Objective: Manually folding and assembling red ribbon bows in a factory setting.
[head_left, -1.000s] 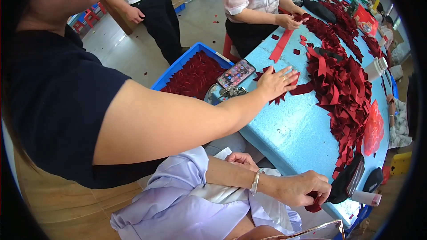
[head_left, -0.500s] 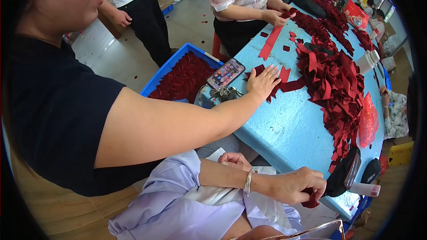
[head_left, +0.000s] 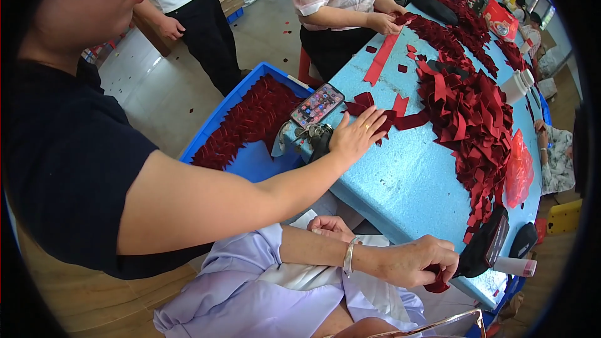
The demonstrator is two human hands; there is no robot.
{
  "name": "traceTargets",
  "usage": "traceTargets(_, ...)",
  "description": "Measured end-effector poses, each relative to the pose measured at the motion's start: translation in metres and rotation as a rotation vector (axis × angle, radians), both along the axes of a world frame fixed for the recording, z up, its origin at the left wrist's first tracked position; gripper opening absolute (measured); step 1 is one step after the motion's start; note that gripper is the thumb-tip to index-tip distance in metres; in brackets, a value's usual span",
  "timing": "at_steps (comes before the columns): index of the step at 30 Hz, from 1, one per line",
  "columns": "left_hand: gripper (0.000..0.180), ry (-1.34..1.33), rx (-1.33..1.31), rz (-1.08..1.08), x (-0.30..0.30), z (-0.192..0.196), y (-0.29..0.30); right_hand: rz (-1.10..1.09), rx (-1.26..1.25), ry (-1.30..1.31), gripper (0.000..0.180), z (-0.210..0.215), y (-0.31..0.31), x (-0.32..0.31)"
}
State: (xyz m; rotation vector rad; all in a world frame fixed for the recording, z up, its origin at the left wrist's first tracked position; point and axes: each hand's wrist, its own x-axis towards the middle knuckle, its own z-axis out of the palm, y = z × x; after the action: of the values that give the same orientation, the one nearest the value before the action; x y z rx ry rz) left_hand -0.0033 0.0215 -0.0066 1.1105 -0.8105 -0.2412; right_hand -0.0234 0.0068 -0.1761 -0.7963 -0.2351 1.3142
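Dark-red fabric piece [head_left: 439, 286], one, gripped in left hand [head_left: 410, 262] beside the bench [head_left: 400, 181] near edge.
Ribbon heap [head_left: 471, 116] lay ahead, lengthwise along the bench; left hand nearer. Right hand [head_left: 333, 228] farther, half-hidden, grip undeterminable.

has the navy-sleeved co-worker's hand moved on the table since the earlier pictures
Yes: judged against the phone, the co-worker's hand has shifted left and down in the view.
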Motion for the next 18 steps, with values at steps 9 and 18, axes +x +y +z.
traceTargets(9,0.015,0.062,0.001,-0.021,-0.0019,0.0027,-0.0027,-0.021,-0.028,0.004,0.021,-0.0003,-0.0028,-0.0029)
traceTargets(18,0.016,0.067,0.016,-0.025,-0.0006,0.0061,0.0007,-0.006,-0.033,-0.023,0.02,-0.0007,-0.0028,-0.0005)
